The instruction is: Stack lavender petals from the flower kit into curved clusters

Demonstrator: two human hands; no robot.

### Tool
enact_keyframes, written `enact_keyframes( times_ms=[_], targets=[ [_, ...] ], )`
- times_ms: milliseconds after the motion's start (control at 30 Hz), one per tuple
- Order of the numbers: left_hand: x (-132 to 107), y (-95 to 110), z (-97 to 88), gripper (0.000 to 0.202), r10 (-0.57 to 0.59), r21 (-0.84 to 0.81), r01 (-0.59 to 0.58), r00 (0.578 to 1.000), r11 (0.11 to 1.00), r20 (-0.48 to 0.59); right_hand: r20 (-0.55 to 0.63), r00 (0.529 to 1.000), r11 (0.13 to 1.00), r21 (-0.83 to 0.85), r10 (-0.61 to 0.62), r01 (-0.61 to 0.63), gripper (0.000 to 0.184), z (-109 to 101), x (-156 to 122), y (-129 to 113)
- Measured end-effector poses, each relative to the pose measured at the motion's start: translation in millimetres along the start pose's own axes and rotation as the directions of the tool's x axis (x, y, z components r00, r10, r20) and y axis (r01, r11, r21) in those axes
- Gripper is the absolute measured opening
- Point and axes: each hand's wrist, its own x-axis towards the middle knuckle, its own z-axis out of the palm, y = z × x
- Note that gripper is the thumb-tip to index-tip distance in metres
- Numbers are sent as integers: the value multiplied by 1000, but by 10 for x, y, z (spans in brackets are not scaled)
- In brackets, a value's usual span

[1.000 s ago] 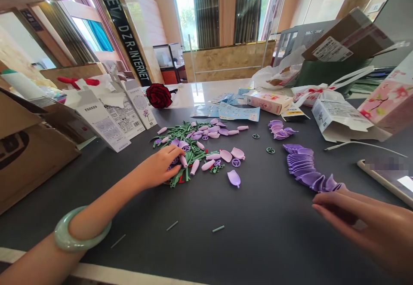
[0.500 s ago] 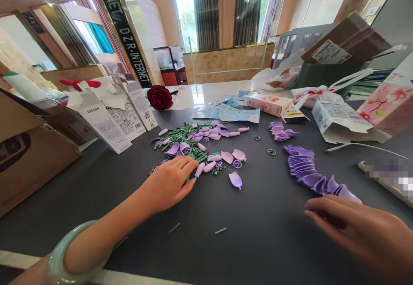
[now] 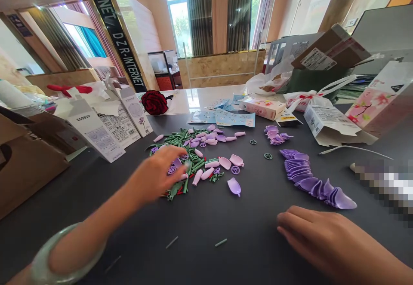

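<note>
One mixed heap of green, pink and purple plastic pieces, on a dark flat table; left hand over its near-left edge, thumb and fingers parted. Right of the heap: one fanned row of purple plastic petals; nearer, right hand, fingers curled, whether closed on anything I cannot tell.

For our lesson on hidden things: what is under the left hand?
Between the left hand's thumb and fingers, a purple petal and a purple wheel show; below the thumb, green pieces. Whatever lies directly beneath the palm is covered and cannot be told.
</note>
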Motion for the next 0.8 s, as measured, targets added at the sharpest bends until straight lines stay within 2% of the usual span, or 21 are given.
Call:
enact_keyframes(
  times_ms=[67,100,200,267,400,533,667,800],
  targets=[
    [7,-316,-107,29,-162,148,163,987,975,-20,55,992,994,-1,-109,110,36,-37,47,-9],
    [0,-473,-143,27,-193,169,192,981,967,-11,72,987,990,-4,-144,144,33,-44,56,-6],
    [-64,-834,-180,24,-210,176,200,977,964,41,68,986,988,-26,-150,152,31,-27,38,18],
    [-117,-948,-163,31,-186,159,168,977,973,106,62,988,989,-37,-142,145,31,-18,16,35],
    [-166,-1004,-100,33,-123,127,98,969,987,213,72,986,985,-63,-153,158,31,-70,4,44],
    [-163,-1039,-20,30,-82,131,51,965,990,249,38,988,987,-65,-148,150,31,-108,-23,44],
    [-174,-1068,49,32,-44,155,7,971,988,235,45,992,990,-64,-120,123,30,-85,-94,66],
    [-160,-1082,16,39,-9,189,-22,987,982,163,57,994,993,-70,-93,97,30,-72,-151,101]
  ],
)
